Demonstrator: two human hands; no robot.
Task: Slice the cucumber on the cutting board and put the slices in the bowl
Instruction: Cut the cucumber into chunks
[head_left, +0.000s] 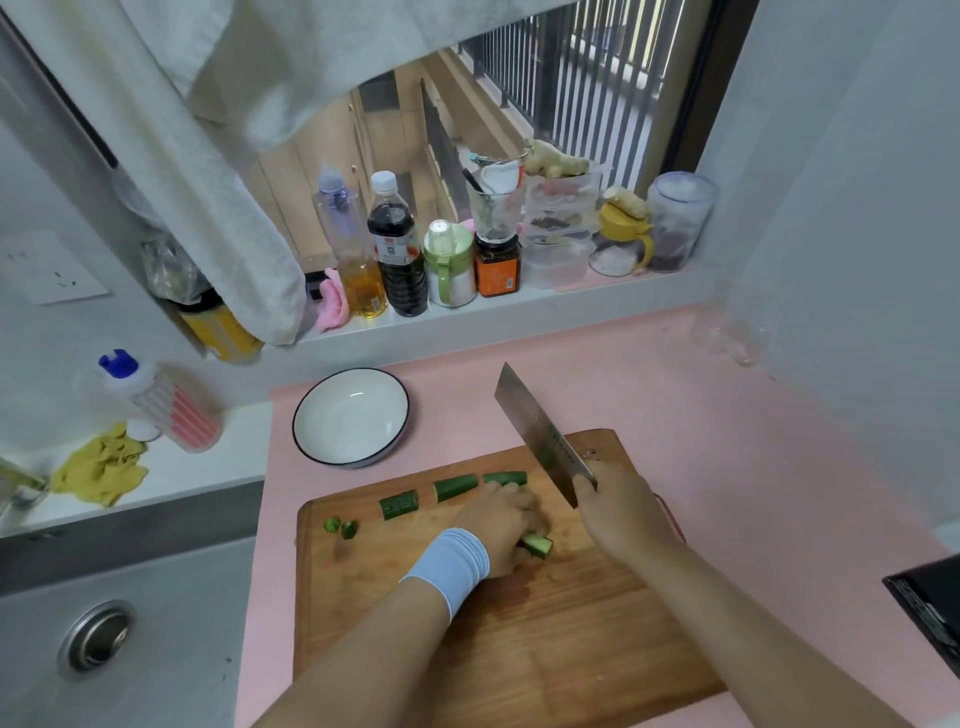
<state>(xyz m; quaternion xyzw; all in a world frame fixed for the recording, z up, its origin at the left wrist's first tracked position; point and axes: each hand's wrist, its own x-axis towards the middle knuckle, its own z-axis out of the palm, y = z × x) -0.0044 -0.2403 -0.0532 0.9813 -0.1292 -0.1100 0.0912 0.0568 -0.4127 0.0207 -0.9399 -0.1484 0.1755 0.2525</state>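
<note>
A wooden cutting board (519, 623) lies on the pink counter. My left hand (501, 525), with a white wristband, holds down a cucumber piece (537, 545) whose cut end sticks out to the right of the fingers. My right hand (621, 512) grips the handle of a cleaver (540, 434), its blade raised and tilted above the board's far edge. Three cucumber chunks (456, 487) lie in a row at the far side of the board, and two small end bits (341, 527) lie at its left. A white bowl (350, 415) with a dark rim stands empty beyond the board.
A sink (98, 639) with a drain is at the left. Bottles, jars and containers (397, 249) line the window sill. A dish soap bottle (156, 400) and a yellow cloth (101, 467) sit left of the bowl. A black appliance edge (930, 608) is at the right.
</note>
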